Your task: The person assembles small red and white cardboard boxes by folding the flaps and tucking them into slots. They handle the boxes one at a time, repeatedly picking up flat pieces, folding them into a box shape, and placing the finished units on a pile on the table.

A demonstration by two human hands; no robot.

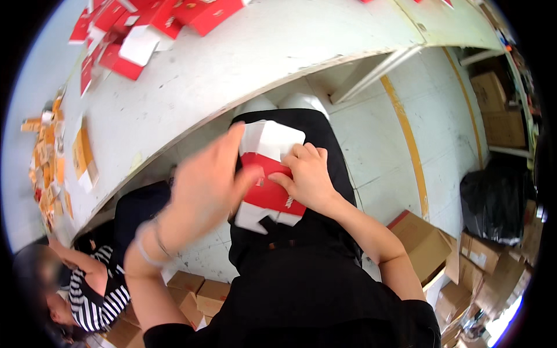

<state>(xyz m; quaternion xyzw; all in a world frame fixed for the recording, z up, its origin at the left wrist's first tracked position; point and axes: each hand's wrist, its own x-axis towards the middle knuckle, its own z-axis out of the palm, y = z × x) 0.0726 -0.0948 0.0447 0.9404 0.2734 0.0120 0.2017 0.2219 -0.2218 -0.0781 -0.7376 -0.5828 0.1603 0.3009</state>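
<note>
Across my lap lies a small red folding carton (pixel 268 188) with white inner flaps (pixel 272 138) sticking out at its far end. More white flaps spread from its near end, one with a dark patch. My right hand (pixel 310 178) grips the carton's right edge, thumb on the red face and fingers curled by the far flap. Along the left side my left hand (pixel 210 174) is smeared by motion, its fingers stretched out and thumb apart over the red face. Whether its fingertips touch the carton is hard to see.
A white table (pixel 232 69) curves in front, with a heap of red cartons (pixel 156 26) at its far left and orange ones (pixel 49 156) beyond. A person in a striped top (pixel 96 290) sits at the lower left. Brown boxes (pixel 420 243) and a black bag (pixel 490 206) stand right.
</note>
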